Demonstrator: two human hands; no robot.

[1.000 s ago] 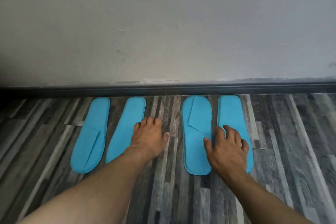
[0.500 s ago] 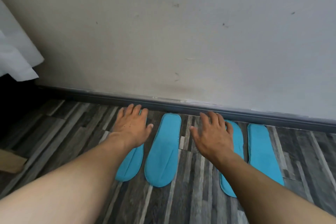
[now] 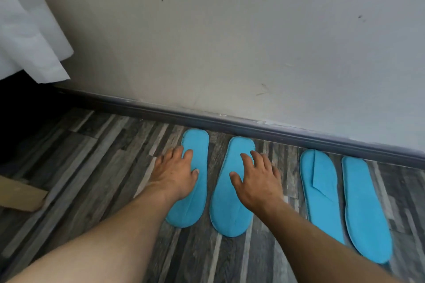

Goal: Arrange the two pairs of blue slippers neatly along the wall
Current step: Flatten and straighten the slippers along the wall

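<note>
Several flat blue slippers lie in a row on the floor, toes against the dark skirting. My left hand lies flat on the leftmost slipper, fingers spread. My right hand lies flat on the second slipper, which leans slightly to the right at its toe. The right pair sits apart from my hands: a third slipper with a folded strap and a fourth slipper beside it. My right forearm hides the third slipper's heel.
A grey wall with a dark skirting board runs across behind the slippers. White cloth hangs at the upper left above a dark gap. A piece of brown cardboard lies on the striped wood floor at the left.
Both hands have moved onto the left pair; my right hand left the third slipper for the second. The view has swung left, so the slippers sit further right in the frame.
</note>
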